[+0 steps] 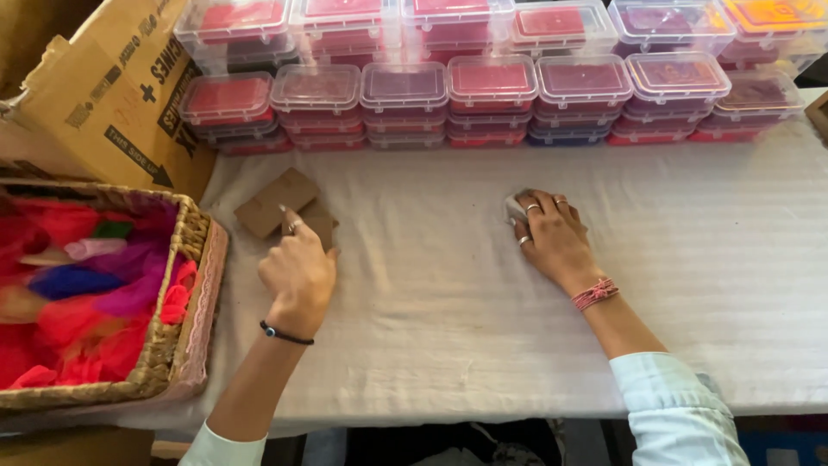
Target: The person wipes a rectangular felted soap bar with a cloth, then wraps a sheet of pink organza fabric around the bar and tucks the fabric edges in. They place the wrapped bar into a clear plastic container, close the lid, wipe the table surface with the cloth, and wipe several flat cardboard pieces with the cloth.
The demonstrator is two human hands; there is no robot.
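Observation:
My left hand (297, 272) rests on the white cloth, its fingers curled around a small brown cardboard piece (319, 222). A second brown cardboard piece (274, 200) lies just beyond it, overlapping. My right hand (552, 237) lies palm down further right, fingers over a small white object (514, 207) that is mostly hidden. Rings sit on several fingers; a pink thread band circles the right wrist, a dark band the left.
Stacks of clear plastic boxes (492, 95) with red and purple contents line the far edge of the cloth-covered table (690, 259). A wicker basket (185, 285) of bright fabric stands at the left. A brown carton (112, 95) leans behind it.

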